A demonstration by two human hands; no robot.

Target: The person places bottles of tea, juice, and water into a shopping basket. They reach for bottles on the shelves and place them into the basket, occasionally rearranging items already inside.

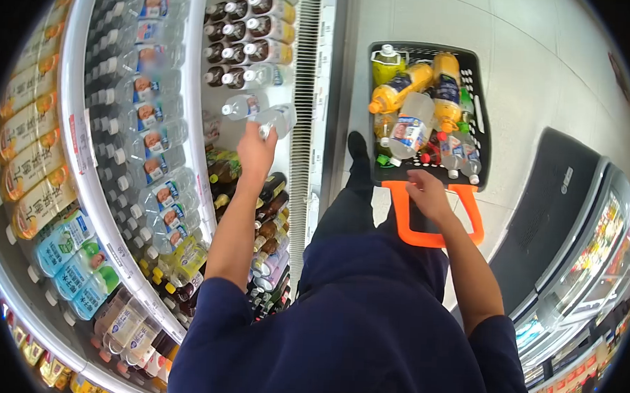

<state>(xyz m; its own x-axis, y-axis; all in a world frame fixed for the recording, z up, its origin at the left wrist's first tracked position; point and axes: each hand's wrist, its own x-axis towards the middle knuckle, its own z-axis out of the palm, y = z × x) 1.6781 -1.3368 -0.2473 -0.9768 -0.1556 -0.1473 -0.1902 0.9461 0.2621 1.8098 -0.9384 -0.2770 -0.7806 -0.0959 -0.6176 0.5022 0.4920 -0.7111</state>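
My left hand [256,148] reaches into the open refrigerated shelf, its fingers closed round a clear plastic bottle [280,119] with a white cap. Close beside that lies another clear bottle [241,105] with a picture label. My right hand [430,194] hovers by the near edge of a black shopping basket [481,126], within the loop of its orange handle [422,239]. Its fingers are loosely bent, with nothing visible in them. The basket holds orange drink bottles [446,90], a large clear labelled bottle [412,123], a green bottle [387,67] and several smaller ones.
Dark bottles with white caps [255,29] stand farther along the shelf. Rows of water bottles [150,112] and orange-labelled bottles [32,156] fill the shelves at left. A dark-sided display freezer [550,200] stands at right on the pale tiled floor [539,59]. My shoe [358,143] is beside the basket.
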